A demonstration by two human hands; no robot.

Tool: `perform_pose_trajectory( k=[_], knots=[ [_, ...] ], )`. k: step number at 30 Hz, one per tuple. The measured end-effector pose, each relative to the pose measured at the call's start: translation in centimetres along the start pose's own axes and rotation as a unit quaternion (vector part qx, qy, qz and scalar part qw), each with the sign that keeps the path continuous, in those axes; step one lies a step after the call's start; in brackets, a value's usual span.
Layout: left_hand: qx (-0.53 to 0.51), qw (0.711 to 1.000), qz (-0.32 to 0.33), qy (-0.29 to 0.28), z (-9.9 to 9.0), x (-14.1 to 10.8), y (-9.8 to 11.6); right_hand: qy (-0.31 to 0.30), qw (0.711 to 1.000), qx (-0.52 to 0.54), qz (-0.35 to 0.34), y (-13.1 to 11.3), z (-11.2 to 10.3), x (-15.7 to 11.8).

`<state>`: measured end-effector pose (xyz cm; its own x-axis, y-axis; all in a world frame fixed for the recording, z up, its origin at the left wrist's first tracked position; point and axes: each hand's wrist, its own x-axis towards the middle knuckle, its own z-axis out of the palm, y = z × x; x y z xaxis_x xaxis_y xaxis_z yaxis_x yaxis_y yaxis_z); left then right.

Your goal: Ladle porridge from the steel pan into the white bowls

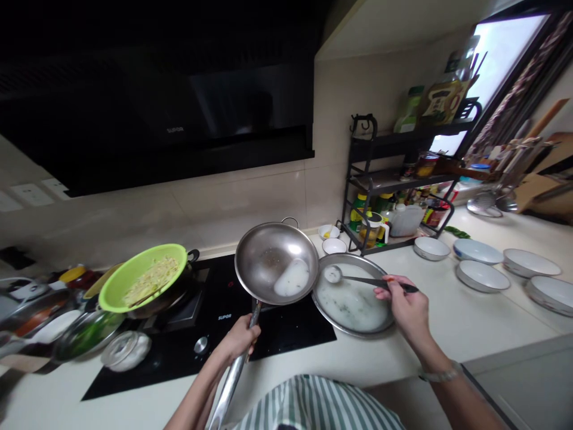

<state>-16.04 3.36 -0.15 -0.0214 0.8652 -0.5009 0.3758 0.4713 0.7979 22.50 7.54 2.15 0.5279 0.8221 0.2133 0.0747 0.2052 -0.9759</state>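
My left hand is wrapped round the long metal handle of a steel wok. The wok tilts to the right, and a pool of milky white liquid lies in its lower right side. In my right hand is a ladle with a dark handle, gripped near the handle's end. The ladle's bowl is just right of the wok's rim, over a wide steel basin. Cloudy white liquid with dark green flecks fills much of the basin.
A lime-green colander of pale strands sits left on the black cooktop. A glass jar stands near the cooktop's front. Several bowls line the right counter, below a black spice rack. The range hood overhangs the cooktop.
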Motion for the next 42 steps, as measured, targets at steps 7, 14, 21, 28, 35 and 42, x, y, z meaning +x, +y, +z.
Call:
perform_pose_trajectory(
  k=[7,14,21,28,35,42],
  knots=[
    [0.042,0.999,-0.003,0.015,0.0,0.0,0.2,-0.166,0.917,-0.185,-0.312,0.4,-3.0,-1.7],
    [0.037,0.999,-0.01,0.017,0.0,0.0,0.3,-0.181,0.851,-0.176,-0.461,-0.7,-2.3,-2.4],
    [0.048,0.999,-0.006,0.012,0.0,-0.1,0.6,-0.143,0.964,-0.009,-0.225,-1.6,4.2,-3.2],
    [0.046,0.999,-0.007,0.018,0.2,0.1,0.3,-0.231,0.957,-0.049,-0.166,1.3,8.8,-3.3],
    [0.078,0.996,-0.016,0.026,0.2,-0.1,0.7,-0.146,0.989,-0.017,0.018,2.0,9.8,-2.9],
    [0.107,0.994,-0.01,0.033,0.2,-0.1,0.8,-0.088,0.993,0.039,0.067,1.1,8.9,-2.2]
  ],
)
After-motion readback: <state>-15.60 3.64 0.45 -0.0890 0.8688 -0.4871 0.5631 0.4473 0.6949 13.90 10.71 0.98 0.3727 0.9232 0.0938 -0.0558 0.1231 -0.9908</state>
